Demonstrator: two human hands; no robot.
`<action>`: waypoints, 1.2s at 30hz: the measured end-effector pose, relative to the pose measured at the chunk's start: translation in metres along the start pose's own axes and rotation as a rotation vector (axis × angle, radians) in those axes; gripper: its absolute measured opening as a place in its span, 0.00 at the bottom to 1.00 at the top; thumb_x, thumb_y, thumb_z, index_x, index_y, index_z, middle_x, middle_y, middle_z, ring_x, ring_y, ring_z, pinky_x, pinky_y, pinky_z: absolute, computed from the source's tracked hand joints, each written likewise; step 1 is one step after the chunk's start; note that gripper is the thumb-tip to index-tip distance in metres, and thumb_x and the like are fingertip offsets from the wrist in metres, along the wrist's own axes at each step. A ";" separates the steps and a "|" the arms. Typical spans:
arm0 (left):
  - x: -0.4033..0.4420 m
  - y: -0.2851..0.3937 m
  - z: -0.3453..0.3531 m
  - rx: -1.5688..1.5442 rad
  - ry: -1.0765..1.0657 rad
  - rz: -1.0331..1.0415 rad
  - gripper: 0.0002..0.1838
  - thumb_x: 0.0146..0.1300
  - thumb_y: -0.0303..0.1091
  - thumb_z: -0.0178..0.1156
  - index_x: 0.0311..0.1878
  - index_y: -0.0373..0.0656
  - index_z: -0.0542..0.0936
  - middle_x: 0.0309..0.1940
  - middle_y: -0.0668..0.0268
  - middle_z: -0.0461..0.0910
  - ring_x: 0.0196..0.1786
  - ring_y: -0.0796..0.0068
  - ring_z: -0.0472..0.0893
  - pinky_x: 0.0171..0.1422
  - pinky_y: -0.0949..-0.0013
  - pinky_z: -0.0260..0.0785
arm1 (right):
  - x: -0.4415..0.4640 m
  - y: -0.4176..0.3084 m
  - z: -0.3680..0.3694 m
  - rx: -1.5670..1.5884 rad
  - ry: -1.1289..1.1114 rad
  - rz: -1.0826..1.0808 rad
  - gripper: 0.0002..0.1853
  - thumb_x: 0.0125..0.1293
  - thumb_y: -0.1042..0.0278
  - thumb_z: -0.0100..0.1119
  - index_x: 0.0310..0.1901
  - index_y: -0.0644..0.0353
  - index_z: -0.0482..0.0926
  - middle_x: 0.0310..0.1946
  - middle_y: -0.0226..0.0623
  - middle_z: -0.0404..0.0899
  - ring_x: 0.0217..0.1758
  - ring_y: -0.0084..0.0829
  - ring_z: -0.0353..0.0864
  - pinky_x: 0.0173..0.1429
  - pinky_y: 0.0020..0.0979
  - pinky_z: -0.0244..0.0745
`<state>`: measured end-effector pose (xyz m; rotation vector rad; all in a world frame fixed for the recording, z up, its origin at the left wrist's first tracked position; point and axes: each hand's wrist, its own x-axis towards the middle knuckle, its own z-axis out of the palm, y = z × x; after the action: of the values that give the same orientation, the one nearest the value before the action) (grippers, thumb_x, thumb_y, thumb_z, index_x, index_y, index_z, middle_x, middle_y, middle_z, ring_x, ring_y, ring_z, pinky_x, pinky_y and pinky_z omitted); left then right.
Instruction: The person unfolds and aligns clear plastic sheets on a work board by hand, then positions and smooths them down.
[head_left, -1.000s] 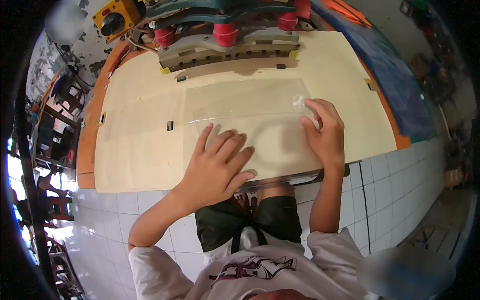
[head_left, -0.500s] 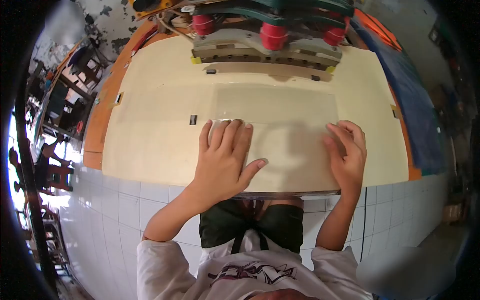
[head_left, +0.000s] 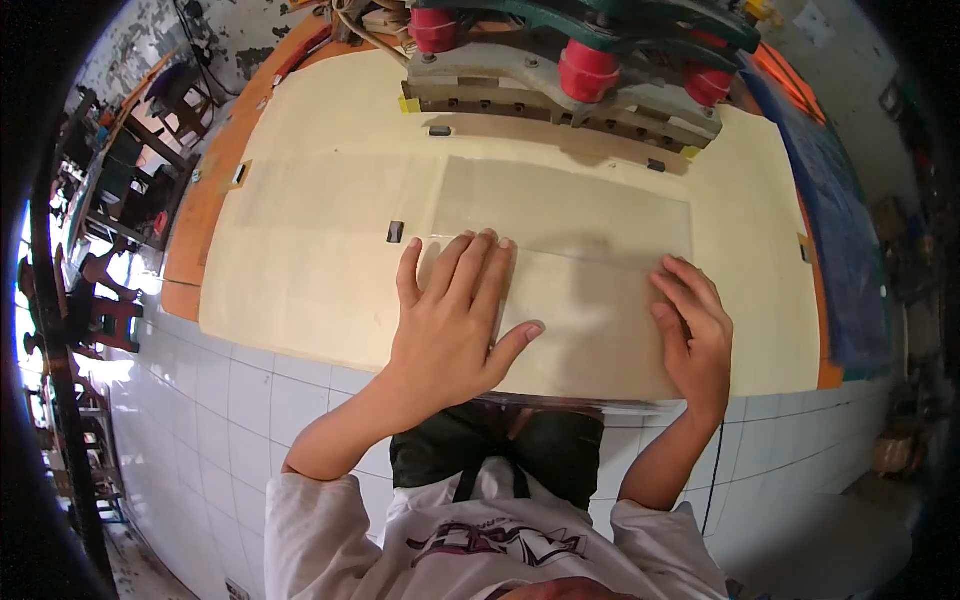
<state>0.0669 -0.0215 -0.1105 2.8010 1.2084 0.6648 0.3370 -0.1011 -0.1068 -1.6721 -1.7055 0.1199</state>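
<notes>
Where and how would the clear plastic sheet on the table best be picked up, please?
Probably pinch the clear plastic sheet at its far right corner, with the right hand coming from the right: it lies flat, that corner is uncovered, while the left hand covers part of its left side.

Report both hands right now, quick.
Left hand: open, palm down over the clear sheet, gripping nothing.
Right hand: half-curled at the sheet's right edge; whether it grips cannot be told.
</notes>
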 end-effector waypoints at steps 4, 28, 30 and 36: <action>0.001 -0.001 0.000 -0.013 -0.014 0.015 0.39 0.68 0.59 0.54 0.70 0.36 0.70 0.66 0.52 0.70 0.72 0.54 0.66 0.78 0.39 0.37 | -0.002 0.000 0.001 0.032 0.007 0.027 0.15 0.66 0.75 0.63 0.54 0.63 0.84 0.63 0.47 0.77 0.65 0.48 0.77 0.68 0.40 0.73; -0.002 0.001 0.001 -0.032 0.032 -0.021 0.37 0.67 0.58 0.57 0.67 0.34 0.73 0.66 0.52 0.71 0.71 0.53 0.67 0.79 0.40 0.40 | 0.009 0.000 -0.004 -0.324 -0.225 0.052 0.34 0.72 0.44 0.58 0.71 0.58 0.69 0.75 0.59 0.60 0.78 0.59 0.58 0.78 0.58 0.52; -0.002 -0.001 0.000 -0.026 0.044 -0.033 0.37 0.67 0.59 0.58 0.66 0.35 0.73 0.65 0.52 0.71 0.71 0.53 0.67 0.79 0.40 0.40 | 0.010 -0.009 0.003 -0.442 -0.237 0.063 0.36 0.70 0.40 0.58 0.72 0.53 0.68 0.76 0.58 0.57 0.79 0.62 0.54 0.79 0.62 0.48; -0.013 -0.023 -0.018 -0.420 0.096 -0.019 0.28 0.64 0.48 0.63 0.61 0.41 0.79 0.65 0.53 0.71 0.71 0.54 0.67 0.79 0.42 0.41 | 0.008 -0.019 0.014 -0.521 -0.240 0.108 0.42 0.65 0.30 0.57 0.75 0.43 0.66 0.78 0.55 0.54 0.81 0.64 0.48 0.80 0.63 0.40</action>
<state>0.0358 -0.0175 -0.1031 2.4313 0.9676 0.9357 0.3145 -0.0909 -0.1033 -2.2046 -1.9358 -0.0862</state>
